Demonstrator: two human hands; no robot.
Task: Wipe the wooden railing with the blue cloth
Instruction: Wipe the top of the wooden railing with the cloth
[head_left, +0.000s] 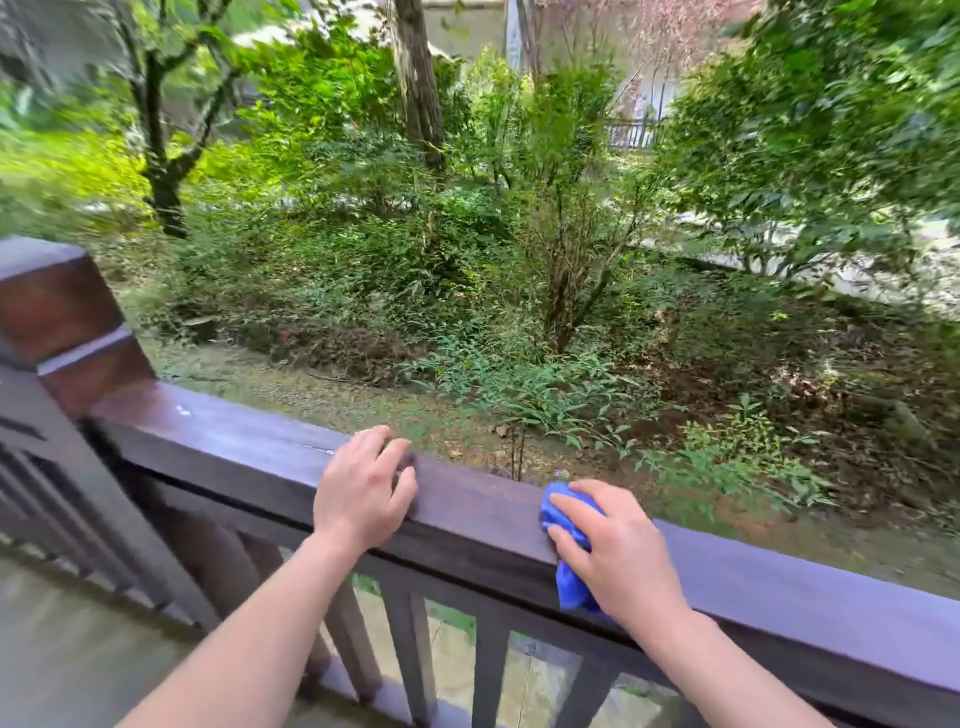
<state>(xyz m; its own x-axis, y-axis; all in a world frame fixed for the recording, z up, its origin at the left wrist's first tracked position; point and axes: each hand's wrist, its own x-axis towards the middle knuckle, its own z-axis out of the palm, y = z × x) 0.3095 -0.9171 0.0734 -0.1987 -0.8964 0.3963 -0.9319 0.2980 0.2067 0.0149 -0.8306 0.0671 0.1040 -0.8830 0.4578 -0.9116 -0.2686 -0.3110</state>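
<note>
A dark brown wooden railing (244, 457) runs from the left post down to the lower right across the head view. My right hand (621, 551) presses a crumpled blue cloth (569, 582) onto the top and near face of the rail, right of centre; most of the cloth is hidden under the palm. My left hand (366, 491) rests on the rail a short way to the left, fingers curled over the top edge, with nothing in it.
A thick square post (57, 317) ends the rail at the left. Vertical balusters (415, 654) stand below the rail. Beyond it lie shrubs, trees and a sloping garden (519, 291). A small white spot (183, 410) sits on the rail near the post.
</note>
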